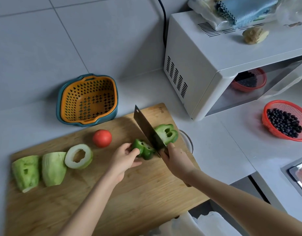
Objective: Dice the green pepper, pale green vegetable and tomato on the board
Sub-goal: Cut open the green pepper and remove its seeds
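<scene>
Two pieces of green pepper (166,133) lie on the board (129,188), with the cleaver (147,132) down between them. The pepper is the job in hand. The left hand (125,156) pinches the nearer piece (143,149) and the right hand (176,160) is wrapped round the cleaver's handle. Next, I'd say, come narrow strips, fingertips tucked back. Three chunks of pale green vegetable (53,168) and one whole tomato (102,138) wait to the left.
</scene>
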A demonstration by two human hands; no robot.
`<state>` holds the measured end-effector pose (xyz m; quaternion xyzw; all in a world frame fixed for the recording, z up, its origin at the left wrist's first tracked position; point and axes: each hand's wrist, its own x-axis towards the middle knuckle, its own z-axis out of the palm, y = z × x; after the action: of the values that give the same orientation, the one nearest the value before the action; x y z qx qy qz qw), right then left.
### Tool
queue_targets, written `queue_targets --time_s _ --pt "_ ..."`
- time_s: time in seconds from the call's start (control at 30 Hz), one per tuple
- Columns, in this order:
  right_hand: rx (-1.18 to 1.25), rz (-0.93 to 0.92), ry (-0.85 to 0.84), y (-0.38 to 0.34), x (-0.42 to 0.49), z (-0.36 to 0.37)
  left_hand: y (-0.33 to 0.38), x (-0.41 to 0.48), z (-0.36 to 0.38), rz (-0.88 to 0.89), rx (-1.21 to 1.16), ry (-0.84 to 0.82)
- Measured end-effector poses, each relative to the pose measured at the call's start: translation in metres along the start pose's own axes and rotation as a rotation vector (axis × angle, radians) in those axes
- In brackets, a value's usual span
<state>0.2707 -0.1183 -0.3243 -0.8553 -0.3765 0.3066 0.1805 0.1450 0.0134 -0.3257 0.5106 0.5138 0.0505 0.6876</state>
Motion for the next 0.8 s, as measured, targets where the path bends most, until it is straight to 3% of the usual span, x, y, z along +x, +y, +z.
queue_targets --time_s 0.13,0.3,0.57,0.8 --pt "0.000 -0.038 -0.002 -0.006 -0.005 0.006 -0.006 -0.008 -0.003 -0.087 0.026 -0.012" --pt "0.013 -0.075 -0.003 -0.008 -0.008 0.007 -0.012 -0.013 0.002 -0.032 0.165 0.052" --pt "0.005 -0.118 -0.039 -0.011 -0.020 0.024 -0.026 -0.035 -0.052 -0.154 -0.158 0.090" --pt "-0.147 -0.118 0.025 -0.014 -0.023 0.046 -0.037 -0.060 -0.100 -0.159 -0.496 -0.055"
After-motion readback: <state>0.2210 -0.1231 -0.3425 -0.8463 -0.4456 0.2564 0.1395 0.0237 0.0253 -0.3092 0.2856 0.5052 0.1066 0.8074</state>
